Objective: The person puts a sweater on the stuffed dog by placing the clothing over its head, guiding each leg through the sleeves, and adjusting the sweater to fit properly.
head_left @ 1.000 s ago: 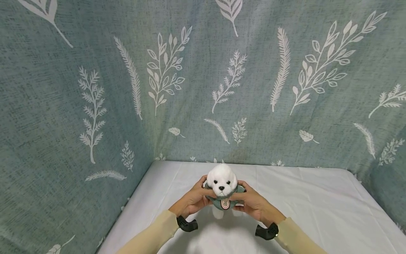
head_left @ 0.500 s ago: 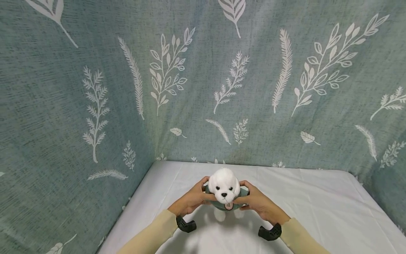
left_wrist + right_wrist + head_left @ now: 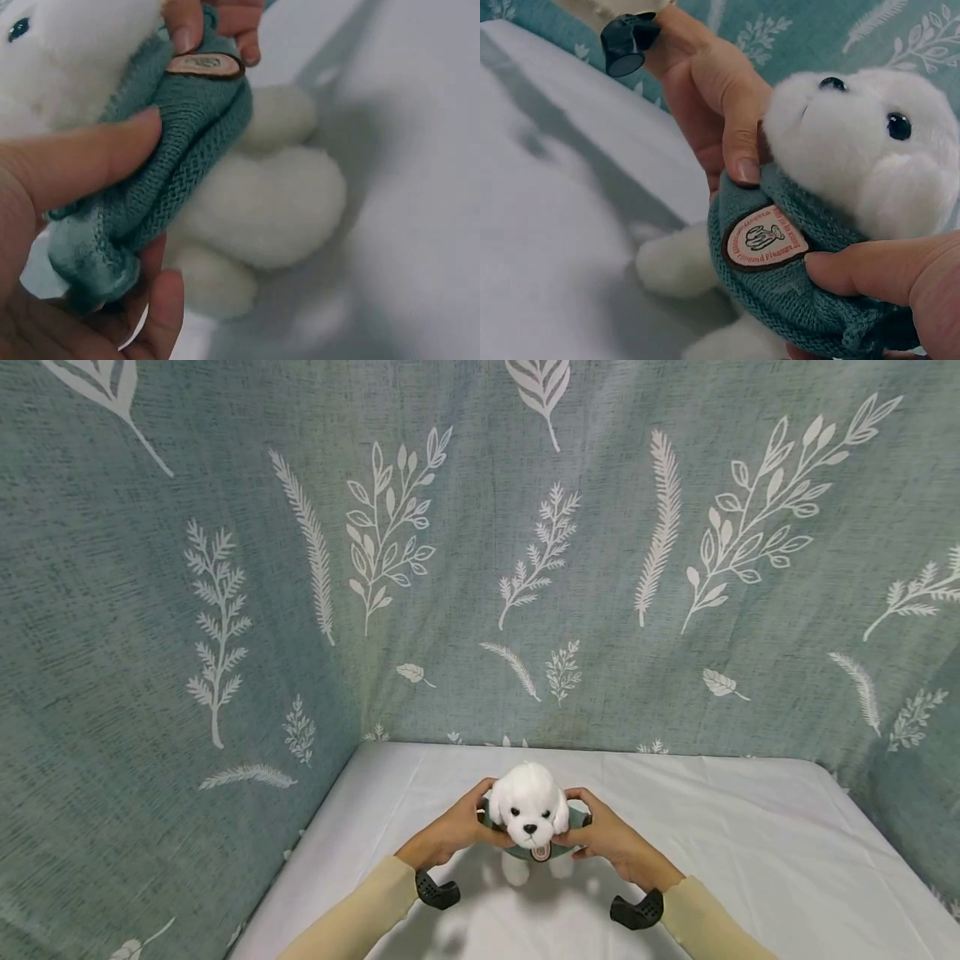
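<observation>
A white plush dog [image 3: 529, 802] in a teal knitted sweater [image 3: 176, 124] faces me near the middle of the white surface. Its sweater carries an oval pinkish patch [image 3: 763, 238] on the chest. My left hand [image 3: 455, 828] grips the sweater at one side of the toy, thumb in front. On the other side my right hand [image 3: 609, 837] holds it the same way, its thumb beside the patch in the right wrist view. White stubby legs [image 3: 259, 206] hang below the sweater. Whether the feet touch the sheet I cannot tell. The toy's back is hidden.
White cloth [image 3: 735, 843] covers the flat surface beneath. Blue-green curtains [image 3: 465, 568] with white leaf prints stand behind and to both sides. A black wrist device [image 3: 437, 890] sits at each cuff of the cream sleeves [image 3: 360, 902].
Between both hands, the plush dog has come down slightly and its head has tipped forward, so the chest patch shows less in the head view. Both hands keep their hold.
</observation>
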Tool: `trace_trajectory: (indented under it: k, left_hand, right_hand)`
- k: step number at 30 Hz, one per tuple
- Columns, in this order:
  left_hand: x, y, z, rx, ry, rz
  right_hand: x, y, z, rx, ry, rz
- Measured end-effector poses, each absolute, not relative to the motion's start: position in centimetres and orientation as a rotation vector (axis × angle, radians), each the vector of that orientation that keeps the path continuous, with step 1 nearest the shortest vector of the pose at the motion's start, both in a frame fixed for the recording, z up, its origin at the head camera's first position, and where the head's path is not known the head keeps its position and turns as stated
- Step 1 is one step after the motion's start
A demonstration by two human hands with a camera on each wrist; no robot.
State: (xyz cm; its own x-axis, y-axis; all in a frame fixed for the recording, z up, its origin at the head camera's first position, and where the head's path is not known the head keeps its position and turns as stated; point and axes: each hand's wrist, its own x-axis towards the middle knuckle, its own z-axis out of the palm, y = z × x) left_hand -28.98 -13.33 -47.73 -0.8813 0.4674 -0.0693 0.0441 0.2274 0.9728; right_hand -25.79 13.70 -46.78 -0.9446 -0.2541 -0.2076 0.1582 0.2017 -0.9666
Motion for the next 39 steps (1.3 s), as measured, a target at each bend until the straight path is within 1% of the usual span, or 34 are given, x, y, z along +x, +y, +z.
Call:
trace_trajectory:
  k: [10,24,31,39]
  left_hand:
    - [-29.18,-13.45,-48.21,0.529,2.243,1.638]
    - [-29.46,-13.23,-48.16,0.631,2.284,1.606]
    - [-29.34,-13.25,-48.22,0.662,2.431,1.561]
    - [-29.12,-13.31,-48.47,0.675,2.452,1.558]
  right_hand:
    - [-25.86,13.86,-46.78,-0.113,2.262,-1.688]
    - [-25.64,14.19,-46.76,-0.270,2.475,-1.528]
    - [-25.69,13.82,-46.95,-0.322,2.675,-1.426]
    - [-25.92,13.51,-47.41,-0.461,2.866,-1.346]
